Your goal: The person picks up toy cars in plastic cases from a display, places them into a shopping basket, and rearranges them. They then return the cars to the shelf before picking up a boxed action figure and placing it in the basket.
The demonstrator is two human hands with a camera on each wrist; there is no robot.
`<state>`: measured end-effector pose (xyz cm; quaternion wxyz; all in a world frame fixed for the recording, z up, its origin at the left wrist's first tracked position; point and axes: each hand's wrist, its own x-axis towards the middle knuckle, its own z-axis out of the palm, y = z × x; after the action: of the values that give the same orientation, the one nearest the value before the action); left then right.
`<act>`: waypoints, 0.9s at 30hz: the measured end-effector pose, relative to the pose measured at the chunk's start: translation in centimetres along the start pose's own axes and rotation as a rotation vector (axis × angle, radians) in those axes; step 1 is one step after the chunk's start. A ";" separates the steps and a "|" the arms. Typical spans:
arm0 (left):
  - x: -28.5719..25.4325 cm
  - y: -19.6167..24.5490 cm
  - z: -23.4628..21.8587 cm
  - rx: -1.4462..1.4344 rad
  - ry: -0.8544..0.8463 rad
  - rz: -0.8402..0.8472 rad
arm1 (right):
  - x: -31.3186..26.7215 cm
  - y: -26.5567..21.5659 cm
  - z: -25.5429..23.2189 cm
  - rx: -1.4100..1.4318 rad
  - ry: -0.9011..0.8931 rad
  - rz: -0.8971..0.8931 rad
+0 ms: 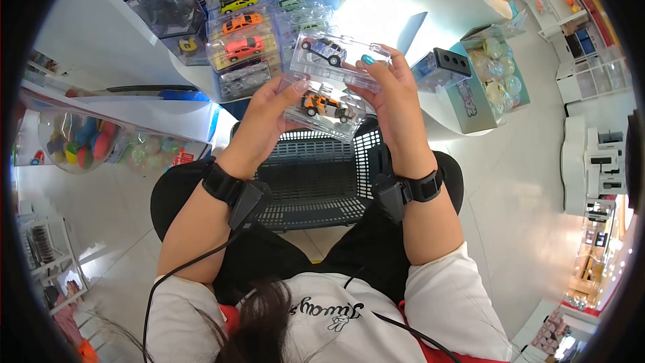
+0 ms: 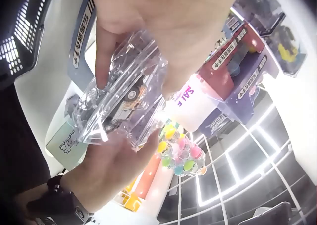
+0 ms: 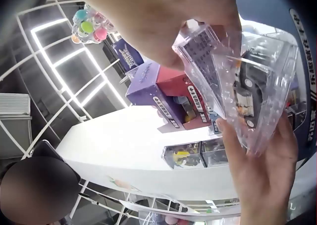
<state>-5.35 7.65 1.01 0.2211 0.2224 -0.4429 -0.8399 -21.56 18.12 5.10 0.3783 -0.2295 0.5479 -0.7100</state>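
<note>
In the head view my left hand (image 1: 267,113) holds a clear plastic box with an orange and black toy car (image 1: 325,106) inside, thumb over its upper left corner. Just above it, my right hand (image 1: 400,109) grips a second clear box with a blue-purple toy car (image 1: 325,50), the teal-nailed thumb lying across its right end. The two boxes overlap in this view. From the right wrist, the clear box (image 3: 255,94) rests in the left hand's fingers, close against the other box (image 3: 200,61) under the right hand.
A black basket (image 1: 306,175) stands between the knees. Behind the hands, boxed toy cars (image 1: 243,47) sit in a display on the white shelf. To the right are a dark-topped box (image 1: 451,62) and a green carton (image 1: 478,104) of clear balls. Bagged colourful balls (image 1: 80,138) lie at left.
</note>
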 end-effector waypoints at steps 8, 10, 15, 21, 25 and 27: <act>-0.9 2.5 -0.7 0.128 0.026 0.142 | 0.3 1.1 -0.9 0.285 -0.047 0.065; -0.7 2.8 -2.2 0.107 -0.029 0.147 | 0.6 1.0 -1.1 0.383 -0.066 0.100; -1.0 4.6 -2.3 -0.311 0.034 0.218 | 1.1 2.1 -1.9 0.520 -0.144 0.178; -0.3 6.8 -5.5 -0.709 0.039 0.168 | 1.2 2.6 -1.7 0.577 -0.187 0.212; -0.8 7.6 -6.6 -0.314 0.012 0.219 | 1.0 1.7 -1.2 0.412 -0.153 0.084; -0.8 7.4 -5.6 -0.024 0.057 0.228 | 0.9 1.1 -1.0 0.289 -0.153 -0.007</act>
<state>-0.22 0.68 4.52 0.3300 0.1916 -0.4487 -0.8081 -22.55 17.88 3.72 0.4457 -0.2279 0.4088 -0.7631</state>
